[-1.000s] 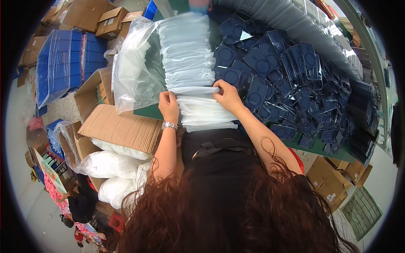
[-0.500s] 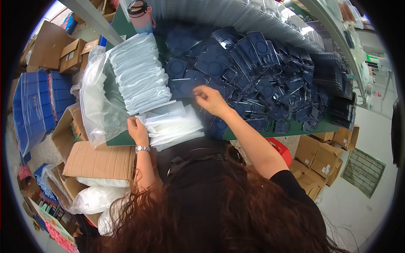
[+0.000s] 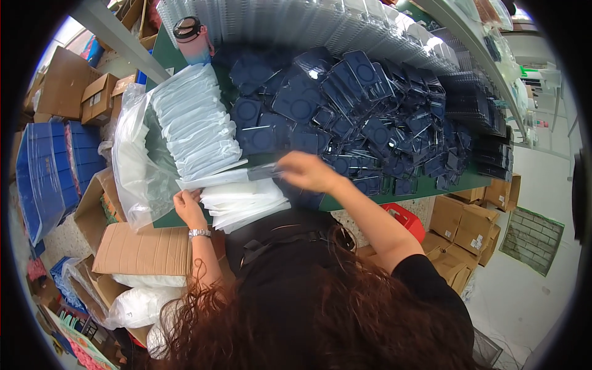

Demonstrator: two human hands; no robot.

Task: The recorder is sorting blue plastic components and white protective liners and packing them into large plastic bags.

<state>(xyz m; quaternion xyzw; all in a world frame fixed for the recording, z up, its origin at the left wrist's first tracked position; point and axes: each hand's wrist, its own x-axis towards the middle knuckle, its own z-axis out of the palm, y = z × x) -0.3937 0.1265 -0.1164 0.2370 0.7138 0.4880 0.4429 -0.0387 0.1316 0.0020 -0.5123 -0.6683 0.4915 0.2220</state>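
Note:
My left hand (image 3: pixel 190 206) pinches the left end of a thin white sleeve (image 3: pixel 213 179), which lies over a stack of loose white sleeves (image 3: pixel 243 200). My right hand (image 3: pixel 308 172), smeared by motion, grips a flat dark case in clear plastic (image 3: pixel 264 172). That case's left end is at the sleeve's right end; whether it is inside, I cannot tell. Beyond my left hand stands a long row of pale blue-white filled sleeves (image 3: pixel 197 123). A heap of dark navy plastic cases (image 3: pixel 376 132) spreads across the table to the right.
Stacked clear plastic trays (image 3: pixel 333 24) line the green table's (image 3: pixel 166 58) far side. A pink-and-blue bottle (image 3: pixel 192 40) stands at the far left. A clear plastic bag (image 3: pixel 139 179) hangs over the left edge. Cardboard boxes (image 3: pixel 145 246) and blue bins (image 3: pixel 52 172) stand left.
My right hand has moved from the near edge of the heap toward the sleeve, bringing a dark case. My left hand has lifted a sleeve's end slightly and shifted left and nearer.

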